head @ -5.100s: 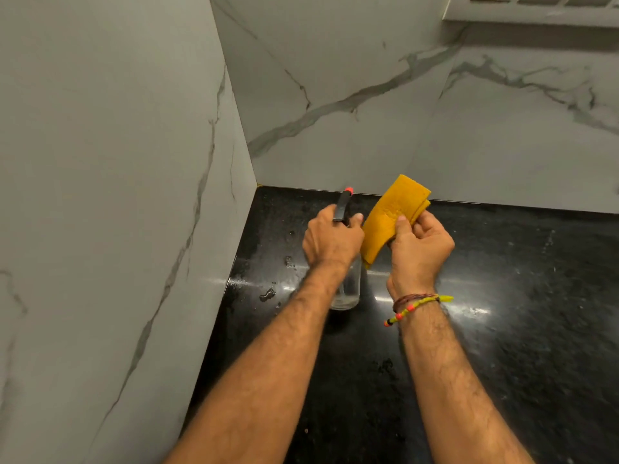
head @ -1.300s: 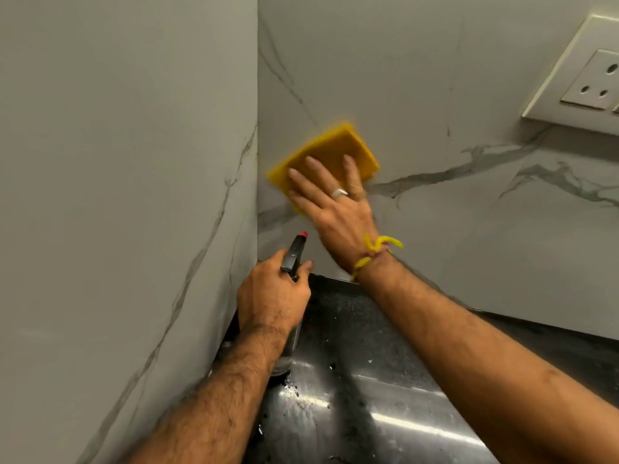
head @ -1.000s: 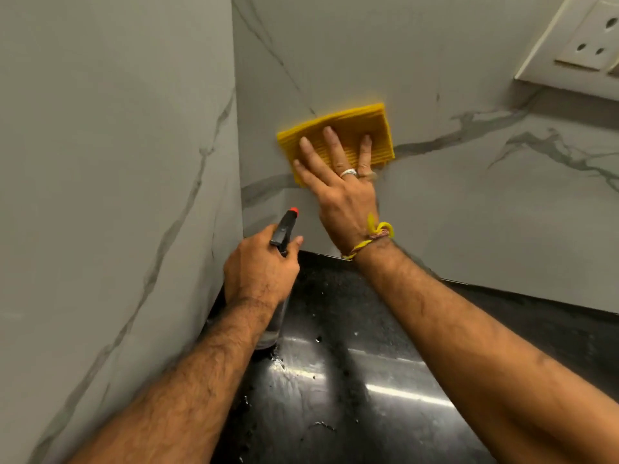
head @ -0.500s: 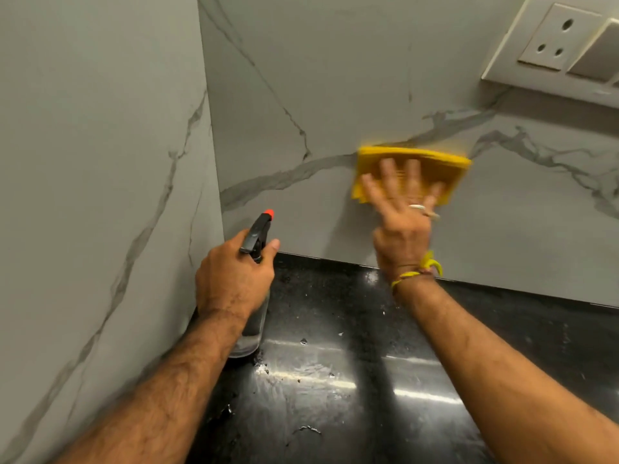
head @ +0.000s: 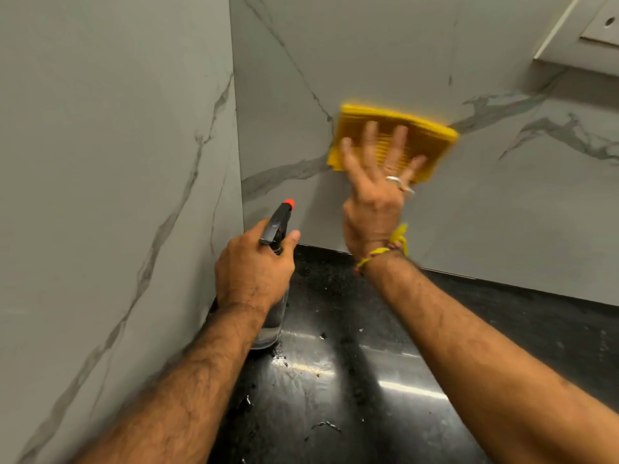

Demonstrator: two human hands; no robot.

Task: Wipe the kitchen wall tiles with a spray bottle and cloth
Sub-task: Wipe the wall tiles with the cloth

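A: What is my right hand point(head: 375, 195) doing?

B: Its fingers point(head: 368, 142) are spread flat and apart, pressing the yellow cloth point(head: 422, 139) on the back wall tiles point(head: 368, 55). I think flat fingers push the whole cloth on the wall.

A: And my left hand point(head: 251, 269)?

B: It is wrapped tight round the spray bottle point(head: 278, 222). The bottle stands on the black tabletop point(head: 502, 329), in the corner by the side wall point(head: 100, 162), nozzle facing the back tiles, ready to spray.

A: Anything in the way?

B: A socket plate point(head: 589, 35) sits up to the right. I would keep water off it. Wet drops lie on the tabletop.
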